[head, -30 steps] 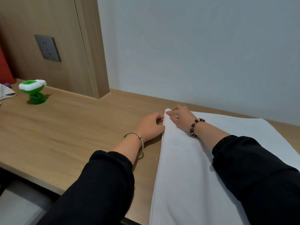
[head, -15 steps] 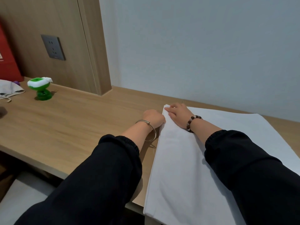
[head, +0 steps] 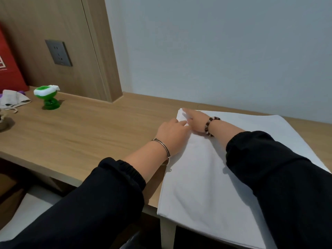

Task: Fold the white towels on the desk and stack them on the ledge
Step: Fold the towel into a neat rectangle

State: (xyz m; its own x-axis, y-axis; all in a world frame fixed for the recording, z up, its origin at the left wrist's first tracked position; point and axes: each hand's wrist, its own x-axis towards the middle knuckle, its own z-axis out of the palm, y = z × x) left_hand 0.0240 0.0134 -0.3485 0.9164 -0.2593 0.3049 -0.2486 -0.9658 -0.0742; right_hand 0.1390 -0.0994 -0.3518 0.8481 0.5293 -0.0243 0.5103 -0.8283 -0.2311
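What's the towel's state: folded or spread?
Folded: towel lies flat on desk; stacked layers show along its near edge; right hand presses far corner.

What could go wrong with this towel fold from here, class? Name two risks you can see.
1. The near edge of the white towel seems to overhang the front of the desk; a tug could slide it off.
2. The left hand and right hand both sit at one far corner, so the rest lies unheld and the layers may shift, leaving an uneven fold.
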